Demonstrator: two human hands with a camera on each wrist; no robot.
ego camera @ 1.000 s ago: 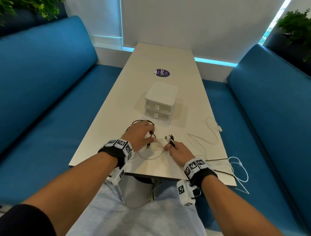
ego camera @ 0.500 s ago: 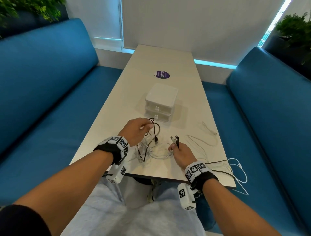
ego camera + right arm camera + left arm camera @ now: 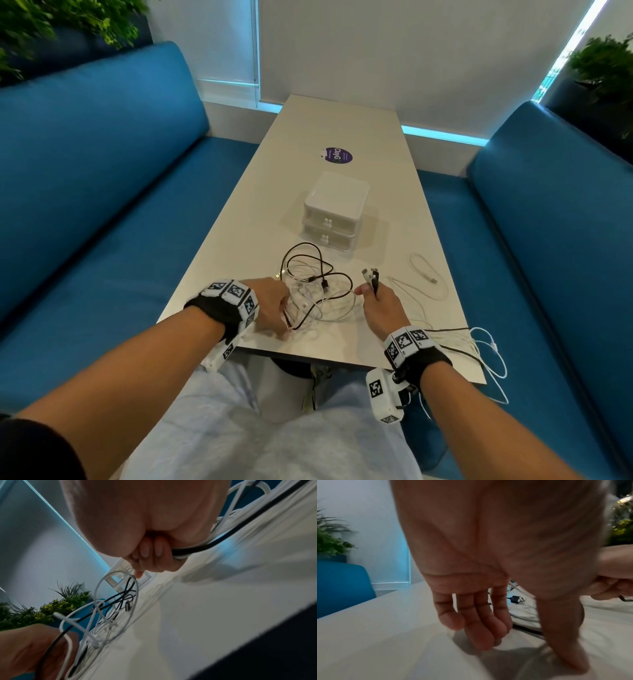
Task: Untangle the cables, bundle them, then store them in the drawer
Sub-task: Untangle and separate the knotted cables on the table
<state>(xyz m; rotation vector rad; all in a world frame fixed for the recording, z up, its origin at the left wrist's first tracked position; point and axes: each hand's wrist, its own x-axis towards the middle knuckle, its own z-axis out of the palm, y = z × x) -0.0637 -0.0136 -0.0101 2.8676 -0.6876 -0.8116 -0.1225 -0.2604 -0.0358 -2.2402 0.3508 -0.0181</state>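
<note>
A tangle of black and white cables (image 3: 318, 279) lies on the white table (image 3: 342, 113) in front of a small white two-drawer unit (image 3: 334, 205), both drawers closed. My left hand (image 3: 284, 325) is at the tangle's near left side, fingers pointing down at the tabletop. In the left wrist view the left hand (image 3: 527, 653) has its fingers fairly straight and its thumb apart, with cables running between them. My right hand (image 3: 368, 291) grips a bunch of cable ends, plugs sticking up. The right wrist view shows the right hand (image 3: 150, 561) curled round black and white cables (image 3: 188, 553).
One loose white cable (image 3: 426, 270) lies right of the drawer unit. More black and white cable (image 3: 489, 356) hangs off the table's near right corner. A purple sticker (image 3: 337, 156) is further up the table. Blue benches (image 3: 102, 205) flank both sides.
My left hand lifted the tangle, then came down and back toward the near edge, dragging the loops with it. My right hand stayed put, still gripping the plug ends.
</note>
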